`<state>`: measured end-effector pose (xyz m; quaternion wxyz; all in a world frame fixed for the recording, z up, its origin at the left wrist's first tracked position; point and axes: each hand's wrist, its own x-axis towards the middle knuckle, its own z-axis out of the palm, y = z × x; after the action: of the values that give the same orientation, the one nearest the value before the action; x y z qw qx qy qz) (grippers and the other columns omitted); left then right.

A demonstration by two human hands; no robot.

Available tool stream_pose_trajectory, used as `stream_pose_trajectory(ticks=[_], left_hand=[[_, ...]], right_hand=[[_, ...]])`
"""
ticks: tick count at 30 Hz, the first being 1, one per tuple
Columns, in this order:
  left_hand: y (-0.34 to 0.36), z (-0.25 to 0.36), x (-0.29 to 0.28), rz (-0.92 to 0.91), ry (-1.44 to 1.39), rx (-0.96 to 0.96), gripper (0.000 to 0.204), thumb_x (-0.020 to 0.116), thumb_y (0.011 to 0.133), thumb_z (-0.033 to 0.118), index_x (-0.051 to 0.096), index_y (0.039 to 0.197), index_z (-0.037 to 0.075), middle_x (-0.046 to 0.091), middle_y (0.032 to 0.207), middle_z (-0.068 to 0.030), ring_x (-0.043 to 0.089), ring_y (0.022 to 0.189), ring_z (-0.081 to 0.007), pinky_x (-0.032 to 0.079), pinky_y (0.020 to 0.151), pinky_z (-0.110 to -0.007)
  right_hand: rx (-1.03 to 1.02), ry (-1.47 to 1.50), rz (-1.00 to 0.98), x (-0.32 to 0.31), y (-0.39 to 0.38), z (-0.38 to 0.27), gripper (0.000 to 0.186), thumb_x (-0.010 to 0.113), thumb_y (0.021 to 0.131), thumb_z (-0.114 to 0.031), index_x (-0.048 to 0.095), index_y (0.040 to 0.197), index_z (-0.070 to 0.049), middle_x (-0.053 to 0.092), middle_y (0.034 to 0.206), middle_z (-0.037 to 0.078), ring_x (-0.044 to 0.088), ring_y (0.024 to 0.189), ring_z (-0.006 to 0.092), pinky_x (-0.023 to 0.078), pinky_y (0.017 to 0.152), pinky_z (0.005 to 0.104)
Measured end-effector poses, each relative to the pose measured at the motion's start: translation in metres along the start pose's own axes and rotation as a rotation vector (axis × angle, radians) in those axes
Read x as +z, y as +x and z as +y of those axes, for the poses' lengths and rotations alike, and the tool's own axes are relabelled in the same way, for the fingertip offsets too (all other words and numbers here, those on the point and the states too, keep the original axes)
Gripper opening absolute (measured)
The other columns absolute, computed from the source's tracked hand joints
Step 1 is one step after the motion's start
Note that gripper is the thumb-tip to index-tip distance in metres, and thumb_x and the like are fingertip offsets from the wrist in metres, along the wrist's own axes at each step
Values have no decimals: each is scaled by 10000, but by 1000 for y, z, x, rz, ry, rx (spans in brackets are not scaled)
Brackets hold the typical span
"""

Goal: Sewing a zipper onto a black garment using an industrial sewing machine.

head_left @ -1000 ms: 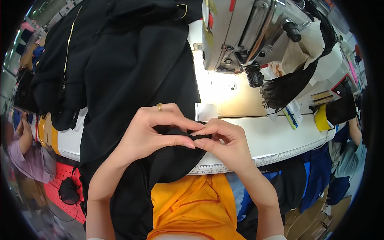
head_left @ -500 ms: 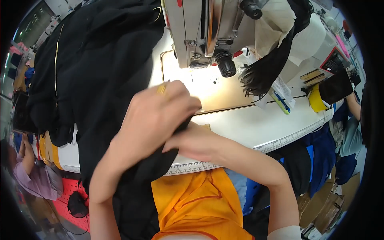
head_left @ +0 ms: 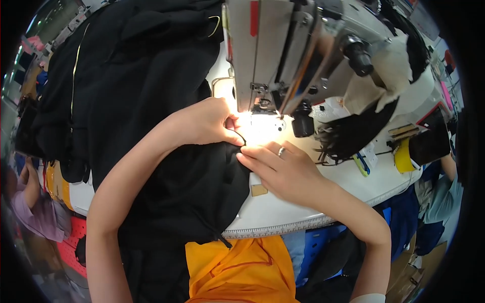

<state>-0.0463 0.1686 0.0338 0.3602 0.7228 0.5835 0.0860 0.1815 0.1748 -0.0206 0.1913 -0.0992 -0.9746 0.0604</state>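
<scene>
Though matte, gently rippled black cloth (head_left: pixel 189 187) against curved hands (head_left: pixel 206 121) (head_left: pixel 288 171).

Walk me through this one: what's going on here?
A person is working black fabric by hand at a sewing machine. The left hand pinches its edge near the machine's lit plate, and the right hand has its fingertips at the same edge; whether they grip it is unclear. The fabric spreads over the left side of the white table and hangs over its near edge.
</scene>
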Motion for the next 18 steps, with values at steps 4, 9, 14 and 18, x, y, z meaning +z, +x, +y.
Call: stream_pose_trajectory(ticks=[4,9,14,18], left_hand=[[3,-9,1,32,-122,36,370,816,702,231,613,758,-73,594,616,-122,555,576,-188,449,588,-318],[6,-22,1,89,-136,92,372,842,637,253,628,723,-39,575,597,-127,543,563,-243,439,581,-339],[-1,-14,11,180,-161,151,290,786,674,209,605,755,-4,558,656,-89,558,646,-259,449,618,-334],[-22,-13,17,396,776,914,120,660,741,141,647,831,63,606,863,-16,578,844,-167,466,762,-292]], right_hand=[[-84,-111,48,0,0,1,447,658,671,-69,653,1117,-99,578,1163,17,579,925,159,465,785,282],[-14,-17,48,0,0,0,451,670,650,-71,655,1100,-104,589,1165,55,571,917,190,477,770,289],[-18,-47,28,-2,-1,0,424,669,664,-93,662,1088,-111,590,1167,47,567,939,180,475,767,285],[10,-71,-30,-2,-1,-1,390,664,691,-154,666,1080,-127,594,1157,25,562,963,156,464,776,270]])
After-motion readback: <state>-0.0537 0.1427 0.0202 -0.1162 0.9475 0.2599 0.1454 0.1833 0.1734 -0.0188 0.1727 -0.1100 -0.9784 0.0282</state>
